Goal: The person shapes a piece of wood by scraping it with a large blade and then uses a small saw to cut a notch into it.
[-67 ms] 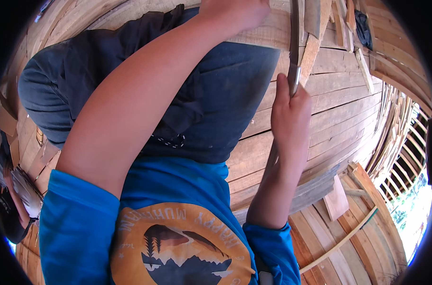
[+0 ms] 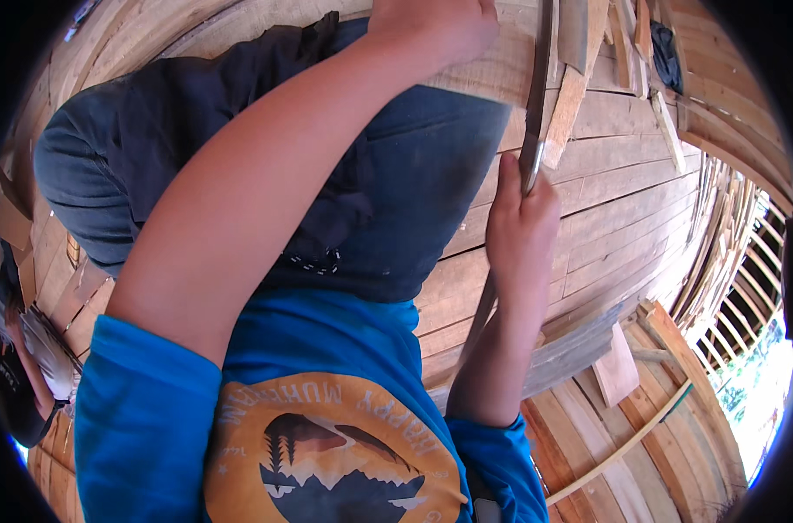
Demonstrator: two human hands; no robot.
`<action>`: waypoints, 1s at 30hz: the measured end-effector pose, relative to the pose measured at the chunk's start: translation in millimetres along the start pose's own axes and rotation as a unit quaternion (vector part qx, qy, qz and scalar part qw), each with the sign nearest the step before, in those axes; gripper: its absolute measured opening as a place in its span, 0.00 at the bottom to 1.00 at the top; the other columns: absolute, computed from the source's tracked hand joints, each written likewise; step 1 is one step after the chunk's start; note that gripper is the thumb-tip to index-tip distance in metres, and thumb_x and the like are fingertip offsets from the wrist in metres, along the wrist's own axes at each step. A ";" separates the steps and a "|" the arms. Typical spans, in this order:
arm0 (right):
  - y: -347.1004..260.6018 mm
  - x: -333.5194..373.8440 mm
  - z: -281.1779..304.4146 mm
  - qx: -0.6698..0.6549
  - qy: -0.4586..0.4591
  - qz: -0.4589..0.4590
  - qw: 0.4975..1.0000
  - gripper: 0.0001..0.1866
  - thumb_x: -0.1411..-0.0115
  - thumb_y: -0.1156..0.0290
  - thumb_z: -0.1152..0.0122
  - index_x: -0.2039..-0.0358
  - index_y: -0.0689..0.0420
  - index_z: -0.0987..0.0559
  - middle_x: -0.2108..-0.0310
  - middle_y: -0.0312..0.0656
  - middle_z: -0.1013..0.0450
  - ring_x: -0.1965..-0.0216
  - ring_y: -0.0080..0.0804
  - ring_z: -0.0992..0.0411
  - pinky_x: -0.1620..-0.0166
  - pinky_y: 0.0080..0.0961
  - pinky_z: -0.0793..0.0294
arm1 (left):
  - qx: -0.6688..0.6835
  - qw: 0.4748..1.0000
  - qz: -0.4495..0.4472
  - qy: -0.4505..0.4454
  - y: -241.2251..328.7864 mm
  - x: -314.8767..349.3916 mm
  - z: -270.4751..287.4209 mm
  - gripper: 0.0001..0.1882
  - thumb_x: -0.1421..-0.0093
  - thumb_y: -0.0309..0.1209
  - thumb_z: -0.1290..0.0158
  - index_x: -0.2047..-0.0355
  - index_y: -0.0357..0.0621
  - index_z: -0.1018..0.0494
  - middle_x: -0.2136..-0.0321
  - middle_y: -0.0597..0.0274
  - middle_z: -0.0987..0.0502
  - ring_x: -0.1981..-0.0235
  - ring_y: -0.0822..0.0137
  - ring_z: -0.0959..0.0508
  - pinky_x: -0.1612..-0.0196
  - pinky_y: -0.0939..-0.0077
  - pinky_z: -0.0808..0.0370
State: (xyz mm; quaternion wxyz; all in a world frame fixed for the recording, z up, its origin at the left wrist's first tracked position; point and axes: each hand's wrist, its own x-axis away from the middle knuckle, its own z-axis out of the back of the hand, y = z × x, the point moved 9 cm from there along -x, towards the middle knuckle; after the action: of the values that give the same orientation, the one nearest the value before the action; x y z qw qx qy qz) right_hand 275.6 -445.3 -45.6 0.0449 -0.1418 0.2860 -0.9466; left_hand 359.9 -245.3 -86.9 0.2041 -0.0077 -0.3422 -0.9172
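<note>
At the top of the head view, my left hand (image 2: 435,33) is curled down on a pale wooden board (image 2: 501,70) lying by my knee; the frame's edge cuts off part of the fingers. My right hand (image 2: 523,218) is closed, thumb up, round a long, narrow dark tool (image 2: 540,87) that looks like a saw seen edge-on. A short shiny metal piece (image 2: 534,167) shows just above that fist. The tool runs upward past the board's right end, and its lower part passes behind my right wrist. Any teeth are too small to make out.
Beneath me spreads a curved surface of wooden planks (image 2: 623,192). Loose wood offcuts (image 2: 569,100) and a dark plastic bag (image 2: 667,57) lie at the upper right. A thin curved stick (image 2: 619,449) rests lower right. Another person (image 2: 30,349) is at the far left.
My right hand has drawn the tool a little toward me and slightly left. My left hand stays on the board, with its forearm barely shifted.
</note>
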 end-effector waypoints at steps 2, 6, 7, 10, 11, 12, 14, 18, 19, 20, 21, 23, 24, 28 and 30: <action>4.1 12.6 -5.8 -0.027 0.009 -0.011 1.000 0.16 0.32 0.66 0.51 0.73 0.65 0.28 0.82 0.56 0.33 0.79 0.56 0.33 0.74 0.42 0.35 | -0.009 1.000 -0.018 -0.011 3.5 -0.3 -2.4 0.26 0.35 0.43 0.60 0.74 0.33 0.21 0.74 0.39 0.21 0.68 0.42 0.19 0.60 0.50 0.23; 6.2 19.7 -12.3 -0.051 0.027 -0.016 0.998 0.15 0.31 0.66 0.51 0.71 0.64 0.28 0.81 0.57 0.33 0.78 0.58 0.32 0.74 0.43 0.35 | 0.003 1.000 -0.019 -0.010 6.8 -1.0 0.3 0.25 0.36 0.41 0.60 0.75 0.34 0.21 0.74 0.40 0.20 0.69 0.43 0.19 0.61 0.50 0.23; 5.8 19.4 -14.5 -0.047 0.031 -0.010 0.998 0.15 0.31 0.65 0.51 0.71 0.64 0.28 0.81 0.57 0.33 0.78 0.58 0.32 0.74 0.43 0.35 | 0.009 1.000 -0.009 -0.003 4.0 0.5 3.0 0.24 0.36 0.41 0.59 0.75 0.34 0.21 0.74 0.40 0.20 0.69 0.43 0.19 0.61 0.50 0.23; 10.1 17.0 -17.1 -0.060 0.043 0.002 0.997 0.16 0.31 0.66 0.52 0.72 0.65 0.28 0.82 0.56 0.33 0.79 0.56 0.32 0.74 0.41 0.35 | 0.018 0.999 -0.027 0.011 7.1 -1.8 0.9 0.24 0.36 0.41 0.59 0.75 0.35 0.21 0.74 0.40 0.20 0.68 0.43 0.19 0.60 0.50 0.23; 11.4 17.5 -17.4 -0.064 0.048 0.004 0.997 0.16 0.31 0.66 0.52 0.72 0.65 0.28 0.82 0.56 0.34 0.79 0.55 0.32 0.74 0.41 0.35 | 0.013 1.000 -0.011 0.009 4.6 -0.4 0.0 0.24 0.36 0.41 0.59 0.74 0.35 0.21 0.73 0.40 0.20 0.68 0.43 0.19 0.59 0.50 0.23; 13.1 20.8 -19.2 -0.057 0.039 -0.004 0.998 0.15 0.32 0.67 0.52 0.72 0.65 0.28 0.82 0.55 0.34 0.80 0.55 0.32 0.75 0.41 0.35 | 0.008 1.000 0.004 0.007 2.4 1.0 -0.6 0.24 0.36 0.42 0.59 0.74 0.35 0.21 0.73 0.40 0.20 0.67 0.43 0.19 0.59 0.50 0.23; 13.6 25.9 -16.7 -0.040 0.029 -0.015 0.999 0.14 0.32 0.68 0.52 0.72 0.65 0.28 0.82 0.55 0.34 0.80 0.54 0.33 0.75 0.40 0.35 | 0.018 0.999 0.028 0.018 -2.4 -1.8 3.5 0.24 0.36 0.42 0.59 0.72 0.34 0.21 0.71 0.40 0.20 0.65 0.43 0.19 0.58 0.50 0.23; 41.5 86.9 -12.7 -0.064 0.039 -0.048 0.996 0.13 0.32 0.70 0.52 0.72 0.64 0.28 0.83 0.55 0.34 0.81 0.53 0.33 0.77 0.38 0.36 | 0.030 0.998 0.061 0.015 -11.4 -10.6 0.9 0.25 0.35 0.44 0.60 0.65 0.33 0.21 0.65 0.38 0.20 0.61 0.43 0.19 0.54 0.52 0.24; 48.7 100.4 -11.0 -0.051 0.025 -0.069 0.996 0.13 0.33 0.70 0.52 0.72 0.65 0.28 0.83 0.55 0.34 0.81 0.52 0.33 0.77 0.38 0.36 | 0.021 0.998 0.066 0.006 -12.9 -8.2 -0.6 0.26 0.35 0.45 0.60 0.63 0.33 0.22 0.63 0.38 0.20 0.60 0.43 0.20 0.53 0.52 0.25; 53.9 110.0 -6.9 -0.044 0.025 -0.089 0.995 0.12 0.33 0.70 0.51 0.72 0.65 0.28 0.83 0.55 0.34 0.82 0.52 0.33 0.77 0.38 0.37 | 0.040 0.995 0.090 0.006 -18.2 -12.7 -2.7 0.27 0.35 0.46 0.60 0.62 0.33 0.22 0.62 0.38 0.20 0.59 0.44 0.20 0.52 0.52 0.25; 66.3 127.6 0.9 -0.015 0.035 -0.101 0.994 0.13 0.33 0.70 0.51 0.72 0.64 0.29 0.84 0.55 0.35 0.82 0.52 0.33 0.78 0.38 0.37 | 0.060 0.992 0.114 0.006 -28.6 -15.3 -4.4 0.27 0.34 0.47 0.61 0.61 0.33 0.23 0.62 0.38 0.21 0.58 0.44 0.20 0.52 0.52 0.25; 100.1 163.6 16.9 0.018 0.026 -0.139 0.990 0.14 0.33 0.69 0.50 0.73 0.64 0.30 0.84 0.54 0.35 0.83 0.52 0.33 0.78 0.38 0.38 | 0.063 0.987 0.145 0.022 -48.2 -20.8 10.3 0.29 0.34 0.49 0.61 0.58 0.32 0.24 0.60 0.39 0.21 0.57 0.44 0.20 0.51 0.52 0.26; 132.3 193.0 25.6 0.043 0.039 -0.175 0.983 0.14 0.33 0.68 0.49 0.74 0.63 0.30 0.84 0.54 0.35 0.83 0.49 0.32 0.78 0.38 0.39 | 0.057 0.990 0.129 0.004 -38.5 -25.1 -1.2 0.30 0.34 0.50 0.62 0.57 0.32 0.24 0.60 0.39 0.21 0.56 0.44 0.20 0.50 0.52 0.26; 151.5 213.4 61.6 0.029 0.096 -0.192 0.976 0.17 0.31 0.65 0.50 0.75 0.62 0.31 0.86 0.44 0.39 0.85 0.30 0.39 0.79 0.30 0.42 | 0.047 0.986 0.148 -0.064 -22.2 -12.4 1.2 0.34 0.34 0.55 0.61 0.53 0.32 0.26 0.58 0.40 0.21 0.54 0.44 0.21 0.48 0.54 0.27; 148.9 186.7 69.4 -0.032 0.112 -0.171 0.978 0.18 0.30 0.63 0.51 0.76 0.58 0.32 0.87 0.32 0.41 0.85 0.17 0.44 0.81 0.21 0.45 | 0.055 0.994 0.088 -0.033 -23.0 -7.5 12.7 0.34 0.34 0.58 0.65 0.67 0.38 0.22 0.69 0.48 0.20 0.63 0.50 0.19 0.54 0.55 0.25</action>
State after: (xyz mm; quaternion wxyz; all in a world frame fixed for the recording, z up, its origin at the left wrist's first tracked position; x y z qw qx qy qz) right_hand 118.1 -637.0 -27.5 -0.1547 -0.0833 0.2912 -0.9404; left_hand 356.4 -218.8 -92.7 0.2733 -0.0566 -0.3965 -0.8746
